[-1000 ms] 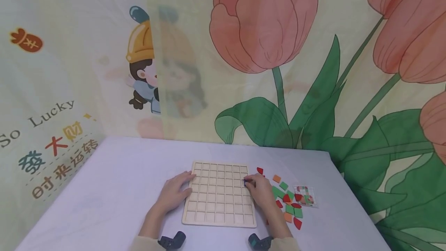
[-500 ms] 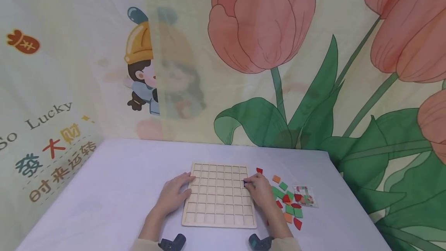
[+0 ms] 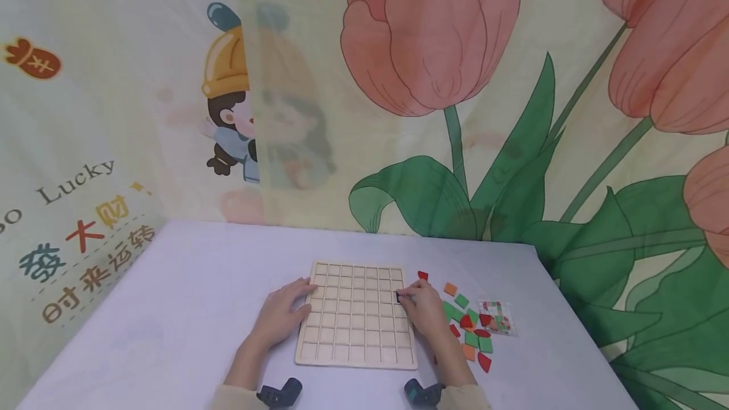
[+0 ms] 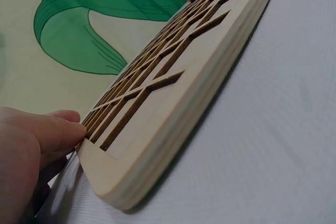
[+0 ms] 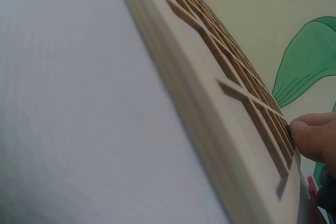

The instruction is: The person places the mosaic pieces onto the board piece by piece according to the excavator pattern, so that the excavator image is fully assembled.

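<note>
A pale wooden board [image 3: 355,367] with a grid of square cells lies on the white table in front of me. My left hand [image 3: 280,314] rests on its left side, with fingertips touching the rim. At the right side, my right hand [image 3: 426,312] pinches a small dark blue piece [image 3: 398,297] between thumb and fingers, over a cell of the right-hand column. In the right wrist view, only a sliver of that blue piece [image 5: 287,128] shows beside the thumb; its full shape is hidden. The visible cells hold no pieces.
To the right of the board lie several flat pieces: green squares [image 3: 485,345], orange squares [image 3: 450,289] and red curved pieces [image 3: 485,362]. A small printed card [image 3: 504,318] lies beyond them, partly under a red piece. Printed cloth hangs behind the table [image 3: 228,271].
Both hands stay in nearly the same places, and the right hand still pinches the blue piece at the board's right side. The head view has shifted slightly.
</note>
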`<state>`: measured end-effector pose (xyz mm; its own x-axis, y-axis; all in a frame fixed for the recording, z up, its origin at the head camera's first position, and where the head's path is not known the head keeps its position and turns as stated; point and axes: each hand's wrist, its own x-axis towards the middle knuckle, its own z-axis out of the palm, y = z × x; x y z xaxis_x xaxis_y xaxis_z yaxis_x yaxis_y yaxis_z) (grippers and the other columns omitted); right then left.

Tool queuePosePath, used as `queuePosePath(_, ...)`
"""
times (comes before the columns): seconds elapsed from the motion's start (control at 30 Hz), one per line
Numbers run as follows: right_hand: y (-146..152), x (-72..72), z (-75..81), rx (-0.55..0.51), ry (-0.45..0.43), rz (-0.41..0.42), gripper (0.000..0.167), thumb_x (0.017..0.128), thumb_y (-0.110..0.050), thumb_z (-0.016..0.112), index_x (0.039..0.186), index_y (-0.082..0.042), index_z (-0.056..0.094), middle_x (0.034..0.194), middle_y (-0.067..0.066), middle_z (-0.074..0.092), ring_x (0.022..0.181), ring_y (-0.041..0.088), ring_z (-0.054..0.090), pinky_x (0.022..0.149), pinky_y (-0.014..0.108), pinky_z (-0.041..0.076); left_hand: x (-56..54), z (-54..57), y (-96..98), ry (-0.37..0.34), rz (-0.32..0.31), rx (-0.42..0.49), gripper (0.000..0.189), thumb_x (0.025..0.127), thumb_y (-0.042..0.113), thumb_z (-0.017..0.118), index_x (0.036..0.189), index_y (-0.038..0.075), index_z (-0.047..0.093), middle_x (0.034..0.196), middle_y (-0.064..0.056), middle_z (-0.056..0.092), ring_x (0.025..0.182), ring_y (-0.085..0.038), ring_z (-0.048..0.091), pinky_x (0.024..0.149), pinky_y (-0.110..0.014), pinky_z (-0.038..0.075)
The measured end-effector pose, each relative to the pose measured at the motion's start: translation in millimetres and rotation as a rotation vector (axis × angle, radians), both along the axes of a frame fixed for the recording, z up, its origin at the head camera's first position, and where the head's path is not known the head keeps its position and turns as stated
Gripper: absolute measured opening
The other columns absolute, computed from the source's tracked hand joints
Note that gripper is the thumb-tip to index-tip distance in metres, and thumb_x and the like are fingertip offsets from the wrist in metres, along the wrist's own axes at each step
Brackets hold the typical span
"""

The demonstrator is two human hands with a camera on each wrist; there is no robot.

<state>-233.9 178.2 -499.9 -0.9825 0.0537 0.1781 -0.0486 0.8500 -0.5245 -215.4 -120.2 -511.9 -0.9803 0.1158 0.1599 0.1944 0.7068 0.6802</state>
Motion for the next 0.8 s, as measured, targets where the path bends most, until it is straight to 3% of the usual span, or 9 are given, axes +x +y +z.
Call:
queuePosePath(0.13, 0.2, 0.9, -1.1, -0.013, -0.014, -0.010, 0.018, 0.082, -0.019, 0.074, 0.100, -0.015, 0.076, 0.095, 0.001, 0.060, 0.084, 0.011, 0.055, 0.068, 0.021, 0.053, 0.4, -1.9, -0.6, -0.018, -0.005, 0.007, 0.041, 0.089, 0.024, 0.061, 0.130, 0.018, 0.057, 0.145, -0.005, 0.047, 0.139, -0.029, 0.037, 0.115, -0.057, 0.022)
queuePosePath(0.33, -0.2, -0.1, 0.7, 0.001, 0.003, -0.013, 0.017, 0.081, -0.019, 0.076, 0.097, -0.014, 0.076, 0.094, 0.001, 0.060, 0.085, 0.011, 0.056, 0.071, 0.024, 0.055, 0.2, 1.5, -2.4, 0.013, -0.019, 0.002, 0.040, 0.089, 0.021, 0.060, 0.129, 0.016, 0.058, 0.144, -0.007, 0.048, 0.137, -0.031, 0.038, 0.114, -0.058, 0.024)
queuePosePath(0.47, 3.7, -3.5, 4.7, 0.003, 0.002, -0.060, 0.022, 0.082, -0.026, 0.075, 0.101, -0.016, 0.075, 0.094, 0.001, 0.061, 0.085, 0.013, 0.057, 0.073, 0.029, 0.055, -1.4, 1.8, -4.4, 0.007, -0.014, 0.009, 0.040, 0.089, 0.021, 0.061, 0.129, 0.017, 0.058, 0.144, -0.006, 0.048, 0.138, -0.030, 0.039, 0.114, -0.058, 0.024)
queuePosePath(0.6, 21.5, -6.4, 10.3, -0.029, -0.018, -0.133, 0.028, 0.084, -0.028, 0.072, 0.109, -0.015, 0.071, 0.096, 0.004, 0.061, 0.087, 0.016, 0.057, 0.077, 0.034, 0.058, -2.7, 0.2, -3.2, -0.008, 0.004, 0.023, 0.040, 0.089, 0.022, 0.061, 0.128, 0.018, 0.059, 0.144, -0.006, 0.049, 0.138, -0.029, 0.038, 0.115, -0.058, 0.023)
queuePosePath(0.8, 57.2, 0.4, 13.6, -0.044, -0.084, -0.167, 0.032, 0.085, -0.023, 0.071, 0.115, -0.011, 0.068, 0.107, 0.010, 0.062, 0.101, 0.025, 0.060, 0.085, 0.043, 0.057, -2.7, 0.3, -0.8, -0.023, 0.017, 0.040, 0.039, 0.088, 0.020, 0.061, 0.127, 0.018, 0.059, 0.143, -0.006, 0.049, 0.138, -0.029, 0.038, 0.115, -0.058, 0.022)
